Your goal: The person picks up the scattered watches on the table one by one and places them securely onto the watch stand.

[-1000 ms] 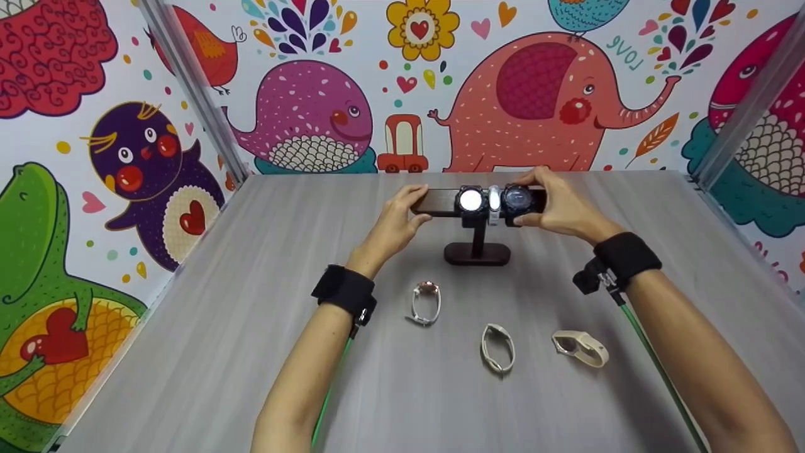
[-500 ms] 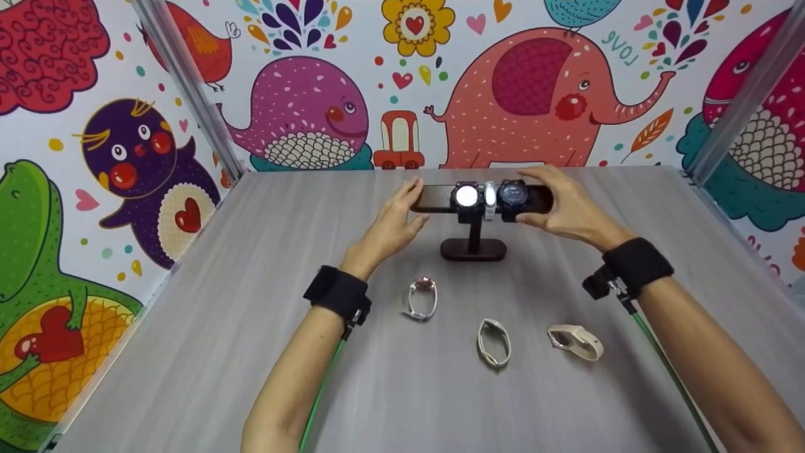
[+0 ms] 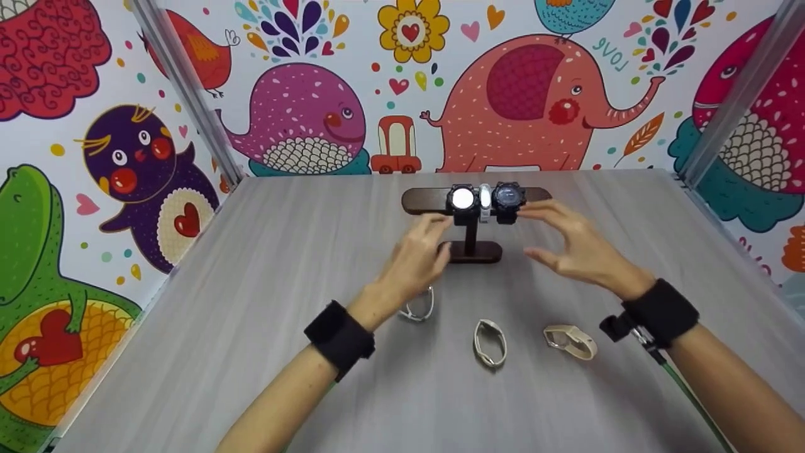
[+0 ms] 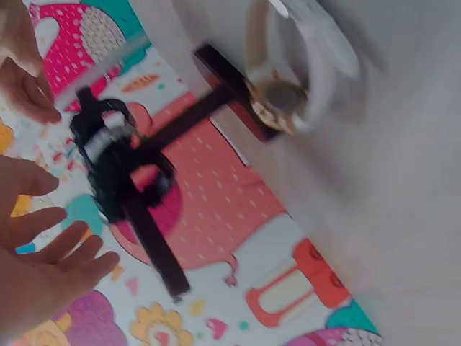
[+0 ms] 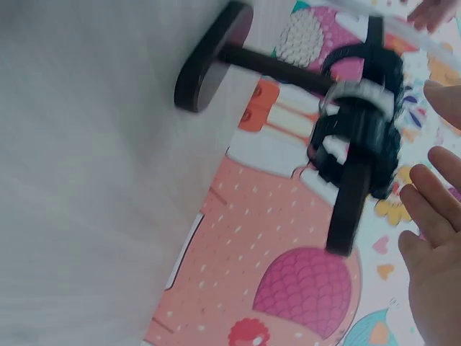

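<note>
Hands first: we see the left hand [image 3: 420, 251] hovering in front of the dark watch stand [image 3: 471, 217], fingers relaxed and slightly spread, holding nothing. Its fingertips [image 4: 68, 249] show apart in the left wrist view, near the stand's crossbar but not touching it. The right hand [image 3: 575, 245] floats just right of the stand, fingers straight and fanned, also holding nothing and clear of the bar.

On the stand's crossbar we count three watches side by side: a black one with a bright white face [image 3: 463, 200], a slim white band [image 3: 485, 200] in the middle, and a black one with a dark face [image 3: 509, 200]. The stand sits upright toward the far edge of the grey table [image 3: 251, 327].

Nearer to us three loose watches lie on the table: a white one [image 3: 420, 307] partly hidden behind the left wrist, a cream one [image 3: 490, 343] in the middle, and a beige one [image 3: 570, 341] below the right hand. Both wrists wear black straps [image 3: 339, 340]
</note>
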`<state>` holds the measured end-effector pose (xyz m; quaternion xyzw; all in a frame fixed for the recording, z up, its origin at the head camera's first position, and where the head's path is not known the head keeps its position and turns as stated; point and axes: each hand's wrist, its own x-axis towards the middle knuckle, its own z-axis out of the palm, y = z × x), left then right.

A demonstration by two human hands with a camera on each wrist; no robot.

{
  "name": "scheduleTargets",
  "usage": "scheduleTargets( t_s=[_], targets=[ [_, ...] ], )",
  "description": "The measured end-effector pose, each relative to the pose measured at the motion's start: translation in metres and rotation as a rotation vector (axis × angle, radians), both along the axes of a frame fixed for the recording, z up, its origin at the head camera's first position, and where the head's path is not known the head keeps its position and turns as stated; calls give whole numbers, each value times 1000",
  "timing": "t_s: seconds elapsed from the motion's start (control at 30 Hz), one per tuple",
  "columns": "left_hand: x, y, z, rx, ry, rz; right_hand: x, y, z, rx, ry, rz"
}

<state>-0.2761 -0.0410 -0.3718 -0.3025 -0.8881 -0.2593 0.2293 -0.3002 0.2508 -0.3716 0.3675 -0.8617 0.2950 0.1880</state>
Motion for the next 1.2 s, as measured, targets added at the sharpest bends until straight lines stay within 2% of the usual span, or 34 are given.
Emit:
scheduleTargets(
  t_s=[0.23, 0.37, 0.47, 0.63, 0.73, 1.0, 1.2],
  targets=[
    [33, 18, 1, -98, -90, -34, 28, -13, -6, 44, 86, 124],
    [51, 25, -3, -137, -176, -35, 41, -21, -15, 76, 101, 182],
    [59, 29, -10, -150, -242, -28, 50, -24, -24, 119, 75, 208],
    [68, 34, -26, -167, -357, -1, 61, -26, -38, 187, -11, 218],
    [72, 36, -36, -189, -398, 12, 64, -28, -44, 203, -53, 224],
    [82, 40, -58, -184, -392, -34, 70, -34, -62, 232, -87, 270],
    [85, 47, -69, -193, -438, -19, 73, -37, -72, 200, -129, 261]
  ],
)
